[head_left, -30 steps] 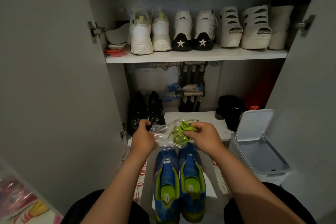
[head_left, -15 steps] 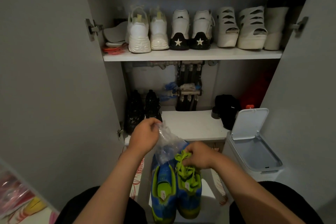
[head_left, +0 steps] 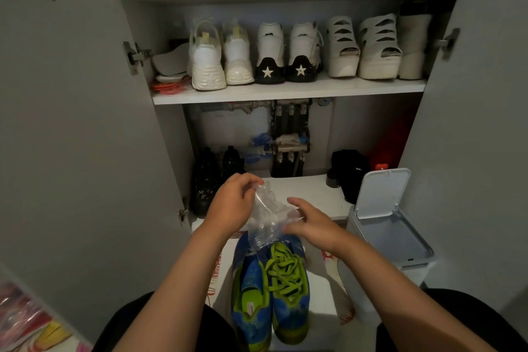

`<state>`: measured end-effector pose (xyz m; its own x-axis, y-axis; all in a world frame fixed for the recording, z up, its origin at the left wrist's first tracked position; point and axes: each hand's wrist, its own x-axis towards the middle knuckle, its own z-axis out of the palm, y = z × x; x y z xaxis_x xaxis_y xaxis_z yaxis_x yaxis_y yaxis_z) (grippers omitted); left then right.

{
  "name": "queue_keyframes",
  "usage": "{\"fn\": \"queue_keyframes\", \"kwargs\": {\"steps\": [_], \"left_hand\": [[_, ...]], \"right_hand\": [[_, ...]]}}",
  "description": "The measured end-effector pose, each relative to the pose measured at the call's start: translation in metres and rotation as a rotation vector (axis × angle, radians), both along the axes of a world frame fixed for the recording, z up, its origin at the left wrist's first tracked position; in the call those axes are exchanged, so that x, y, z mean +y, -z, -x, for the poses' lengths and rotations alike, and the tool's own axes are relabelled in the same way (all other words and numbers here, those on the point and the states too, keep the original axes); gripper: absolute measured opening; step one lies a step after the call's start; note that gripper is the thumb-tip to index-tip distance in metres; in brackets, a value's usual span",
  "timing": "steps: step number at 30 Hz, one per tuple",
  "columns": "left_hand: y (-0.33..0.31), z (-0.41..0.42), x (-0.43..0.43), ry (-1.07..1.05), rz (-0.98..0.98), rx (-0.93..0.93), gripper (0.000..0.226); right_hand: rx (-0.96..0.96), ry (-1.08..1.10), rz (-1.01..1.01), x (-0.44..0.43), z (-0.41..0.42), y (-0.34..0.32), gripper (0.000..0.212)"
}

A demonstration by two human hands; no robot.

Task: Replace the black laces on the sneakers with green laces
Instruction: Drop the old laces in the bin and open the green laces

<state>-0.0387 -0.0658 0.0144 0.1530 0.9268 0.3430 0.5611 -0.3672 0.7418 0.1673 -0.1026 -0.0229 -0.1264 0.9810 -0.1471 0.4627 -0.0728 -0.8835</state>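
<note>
Bag point(head_left: 268, 217) of crinkled clear plastic, pinched at top by left hand point(head_left: 235, 204); right hand point(head_left: 313, 226), fingers loosely extended, touches it. Flat green laces point(head_left: 285, 271) lie tangled atop blue mesh sneakers point(head_left: 248, 291).

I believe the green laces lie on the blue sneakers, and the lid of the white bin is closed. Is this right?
Not quite. The head view shows the lid of the white bin standing open. The green laces do lie on the blue sneakers.

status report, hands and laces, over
Left hand pinches clear bag top; right hand at its edge, grip unclear. Green laces loose on right-side sneaker. Bag hangs over the toes.
</note>
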Motion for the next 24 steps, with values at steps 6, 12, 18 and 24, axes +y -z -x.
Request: {"fn": "queue_keyframes", "kwargs": {"steps": [6,12,18,24], "left_hand": [[-0.001,-0.045,-0.001,0.135,0.06,-0.118,0.026],[0.016,-0.131,0.008,0.185,0.085,0.054,0.021],[0.047,-0.223,0.026,0.323,0.091,0.275,0.02],[0.081,-0.276,0.04,0.388,0.31,0.537,0.055]], "right_hand": [[0.139,0.152,-0.08,-0.01,-0.033,-0.011,0.019],[-0.052,0.424,-0.157,-0.008,-0.115,0.005,0.014],[-0.379,0.595,-0.122,-0.007,-0.197,0.027,0.013],[-0.606,0.65,0.055,-0.001,-0.237,0.042,0.025]]}}
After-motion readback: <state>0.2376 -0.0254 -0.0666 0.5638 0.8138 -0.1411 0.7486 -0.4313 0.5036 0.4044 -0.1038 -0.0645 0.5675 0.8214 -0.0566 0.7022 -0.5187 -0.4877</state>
